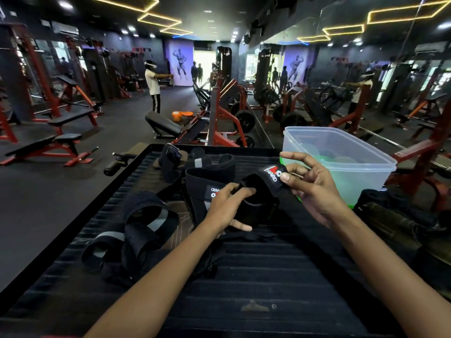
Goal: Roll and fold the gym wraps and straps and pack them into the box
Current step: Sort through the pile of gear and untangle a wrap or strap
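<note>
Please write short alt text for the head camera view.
Two hands hold a black wrap over a ribbed black mat: the left hand grips its rolled body, the right hand pinches its labelled end. A clear plastic box stands behind, loose straps lie left.

A commercial gym floor, dimly lit under hexagonal ceiling strip lights (159,20): red-framed weight benches (58,145) and plate-loaded machines (227,113) line the black flooring, a wall mirror (353,76) doubles the room, and a bodybuilder mural (181,67) marks the far wall.
</note>
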`<state>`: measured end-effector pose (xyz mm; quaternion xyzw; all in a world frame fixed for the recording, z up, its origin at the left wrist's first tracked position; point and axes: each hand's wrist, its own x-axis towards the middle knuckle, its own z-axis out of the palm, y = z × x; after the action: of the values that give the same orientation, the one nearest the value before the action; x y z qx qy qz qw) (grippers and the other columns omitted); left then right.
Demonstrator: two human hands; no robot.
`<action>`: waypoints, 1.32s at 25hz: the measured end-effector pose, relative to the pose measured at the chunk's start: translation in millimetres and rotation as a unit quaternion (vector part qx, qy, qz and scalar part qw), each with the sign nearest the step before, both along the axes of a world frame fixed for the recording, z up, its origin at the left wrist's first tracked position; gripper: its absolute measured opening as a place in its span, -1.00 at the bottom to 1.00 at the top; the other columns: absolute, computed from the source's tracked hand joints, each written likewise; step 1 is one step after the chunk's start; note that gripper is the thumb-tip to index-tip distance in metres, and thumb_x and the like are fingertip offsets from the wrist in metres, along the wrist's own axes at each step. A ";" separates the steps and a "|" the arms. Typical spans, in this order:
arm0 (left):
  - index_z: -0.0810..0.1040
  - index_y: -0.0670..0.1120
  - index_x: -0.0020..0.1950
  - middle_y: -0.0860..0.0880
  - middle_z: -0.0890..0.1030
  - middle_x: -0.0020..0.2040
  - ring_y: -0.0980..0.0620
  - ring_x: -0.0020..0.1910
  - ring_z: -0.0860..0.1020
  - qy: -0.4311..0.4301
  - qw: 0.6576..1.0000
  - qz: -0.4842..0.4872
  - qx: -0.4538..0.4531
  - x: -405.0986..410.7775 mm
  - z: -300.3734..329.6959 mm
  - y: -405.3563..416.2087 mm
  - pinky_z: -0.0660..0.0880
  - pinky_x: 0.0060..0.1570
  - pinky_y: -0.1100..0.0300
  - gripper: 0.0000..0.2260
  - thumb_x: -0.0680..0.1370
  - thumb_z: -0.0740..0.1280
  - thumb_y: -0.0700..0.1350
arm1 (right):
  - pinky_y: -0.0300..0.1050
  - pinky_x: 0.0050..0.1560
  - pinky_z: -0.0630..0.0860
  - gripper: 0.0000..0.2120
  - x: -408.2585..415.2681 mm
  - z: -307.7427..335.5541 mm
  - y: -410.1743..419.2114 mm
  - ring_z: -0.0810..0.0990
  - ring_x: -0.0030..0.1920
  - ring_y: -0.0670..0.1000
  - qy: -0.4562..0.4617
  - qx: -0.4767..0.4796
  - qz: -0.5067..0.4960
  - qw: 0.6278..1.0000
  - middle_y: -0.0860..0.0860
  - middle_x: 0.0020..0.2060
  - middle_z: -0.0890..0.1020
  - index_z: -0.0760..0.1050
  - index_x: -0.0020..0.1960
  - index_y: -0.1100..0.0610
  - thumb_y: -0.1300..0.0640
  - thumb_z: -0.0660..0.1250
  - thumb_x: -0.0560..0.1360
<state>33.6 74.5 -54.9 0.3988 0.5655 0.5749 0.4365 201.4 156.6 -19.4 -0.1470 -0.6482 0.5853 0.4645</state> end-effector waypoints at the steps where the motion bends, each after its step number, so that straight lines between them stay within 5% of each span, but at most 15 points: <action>1: 0.55 -0.11 0.14 -0.02 0.52 0.14 0.02 0.07 0.55 0.008 1.000 0.007 -0.003 -3.2 -2.7 1.2 0.64 -0.33 -0.05 -0.75 0.52 0.37 -0.03 | -0.36 -0.38 0.38 -0.60 -0.4 -0.2 0.3 0.50 -0.34 -0.18 0.001 0.011 0.001 1.000 -0.08 -0.31 0.59 0.45 0.21 0.20 0.41 0.35 0.40; 6: 0.57 -0.08 0.13 -0.02 0.49 0.28 -0.12 0.25 0.47 -0.022 1.000 -0.004 -0.012 -11.4 -6.4 3.8 0.61 -0.37 0.00 -0.75 0.51 0.35 -0.01 | -0.35 -0.20 0.48 -0.62 -15.9 -12.0 -9.1 0.55 -0.23 -0.16 -0.003 0.070 -0.035 0.997 -0.03 -0.25 0.60 0.45 0.13 0.15 0.48 0.34 0.41; 11: 0.55 -0.10 0.14 -0.03 0.52 0.24 -0.11 0.18 0.53 -0.024 0.999 -0.018 -0.019 -4.1 -5.1 6.7 0.60 -0.41 0.05 -0.74 0.51 0.35 0.00 | -0.22 -0.03 0.50 -0.66 -16.0 -14.8 -5.0 0.52 -0.08 -0.06 0.011 0.098 -0.081 0.992 0.04 -0.10 0.58 0.49 0.05 0.09 0.44 0.40 0.41; 18: 0.55 -0.17 0.14 -0.16 0.54 0.20 -0.19 0.06 0.60 -0.050 0.998 0.011 -0.035 -15.1 -1.0 2.9 0.59 -0.40 0.06 -0.73 0.55 0.27 -0.02 | -0.10 -0.06 0.47 -0.70 -18.0 -23.1 -9.5 0.56 -0.15 0.00 -0.103 0.147 -0.062 0.982 0.11 -0.20 0.59 0.49 0.03 0.03 0.24 0.44 0.35; 25: 0.56 -0.13 0.13 -0.16 0.55 0.18 -0.19 0.07 0.59 -0.038 0.998 0.015 -0.049 -11.2 2.6 -1.2 0.55 -0.47 0.14 -0.76 0.55 0.25 -0.04 | -0.15 -0.09 0.48 -0.78 -8.7 -21.1 -6.7 0.60 -0.17 -0.03 -0.203 0.270 -0.127 0.933 -0.01 -0.22 0.64 0.53 0.02 0.08 0.29 0.44 0.43; 33: 0.59 -0.08 0.04 -0.03 0.58 -0.14 -0.04 -0.21 0.59 -0.045 0.997 0.025 -0.059 -9.1 2.5 -3.3 0.48 -0.55 0.24 -0.80 0.57 0.20 -0.07 | -0.38 -0.07 0.48 -0.84 -8.9 -22.6 -0.5 0.64 -0.11 -0.14 -0.238 0.344 -0.130 0.899 0.01 -0.10 0.68 0.54 -0.08 0.11 0.35 0.40 0.45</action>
<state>24.5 71.2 -52.4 0.3323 0.5878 0.5686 0.4698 192.6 156.0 -42.0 -0.1960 -0.8753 0.2083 0.3899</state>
